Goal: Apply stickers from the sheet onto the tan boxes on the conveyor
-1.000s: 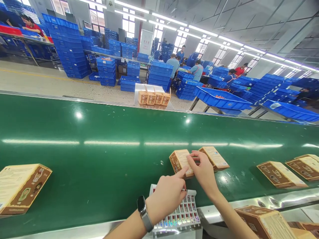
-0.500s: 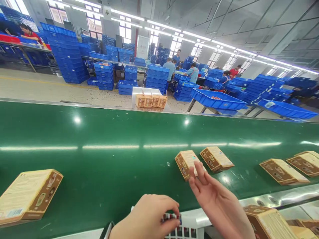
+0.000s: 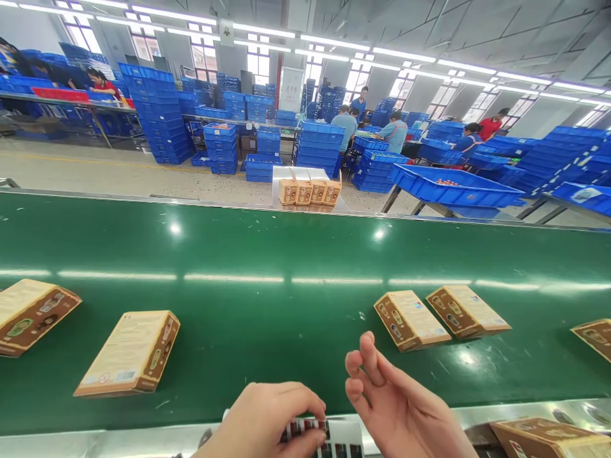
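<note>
The left hand (image 3: 267,420) had its thumb and forefinger closed on the sheet of small labels (image 3: 341,429) at the near edge of the green belt (image 3: 267,254); whether a single label had come free between them, I couldn't tell. The right hand (image 3: 405,407) was released, palm turned up and fingers loosely bent, with nothing visible in it. Good handling here, I judged, meant keeping the sheet flat and bending its backing only gently, so that a label lifted by one edge without creasing, with fingertips off as much of its sticky side as possible. The sheet lay right at the left grip, its bare part spreading toward 4 o'clock. From that same grip, the nearer brown-and-cream box (image 3: 413,318) lay on the belt at about 2 o'clock, with a second box (image 3: 470,312) just beside it, farther out. Another box (image 3: 128,350) lay toward 9 to 10 o'clock, well apart, and four small boxes (image 3: 310,191) stood beyond the belt at 12 o'clock.
</note>
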{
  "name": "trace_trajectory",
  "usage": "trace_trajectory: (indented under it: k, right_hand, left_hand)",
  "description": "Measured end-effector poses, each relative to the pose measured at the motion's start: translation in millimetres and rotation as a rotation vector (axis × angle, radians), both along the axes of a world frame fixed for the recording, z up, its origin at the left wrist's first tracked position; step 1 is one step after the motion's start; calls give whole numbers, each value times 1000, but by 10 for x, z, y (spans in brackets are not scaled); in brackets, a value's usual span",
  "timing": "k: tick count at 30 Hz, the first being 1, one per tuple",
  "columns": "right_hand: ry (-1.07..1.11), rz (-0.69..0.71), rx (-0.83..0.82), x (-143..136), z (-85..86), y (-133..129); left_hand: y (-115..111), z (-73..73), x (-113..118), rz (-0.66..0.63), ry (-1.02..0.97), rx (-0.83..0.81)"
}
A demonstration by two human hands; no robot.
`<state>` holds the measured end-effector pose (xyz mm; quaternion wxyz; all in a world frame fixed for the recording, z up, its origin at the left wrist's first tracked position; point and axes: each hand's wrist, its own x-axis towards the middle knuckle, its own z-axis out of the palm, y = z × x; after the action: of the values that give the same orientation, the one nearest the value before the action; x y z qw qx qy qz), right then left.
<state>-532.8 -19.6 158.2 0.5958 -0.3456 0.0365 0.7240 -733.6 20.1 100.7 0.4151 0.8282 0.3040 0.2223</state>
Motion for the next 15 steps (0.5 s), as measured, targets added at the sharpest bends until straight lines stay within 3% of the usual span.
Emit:
trace_trajectory:
  k: [3,9,15]
  right_hand:
    - [-18,10,56,-68,-13,-24]
    - [-152,-160,92,-269,131,-35]
    - [-169,-165,69,-319,142,-12]
  left_hand:
    - [1,-54,-44,13,5,10]
    - [-4,8,-68,-14,49,30]
    - [-44,-121,-57,39,20,58]
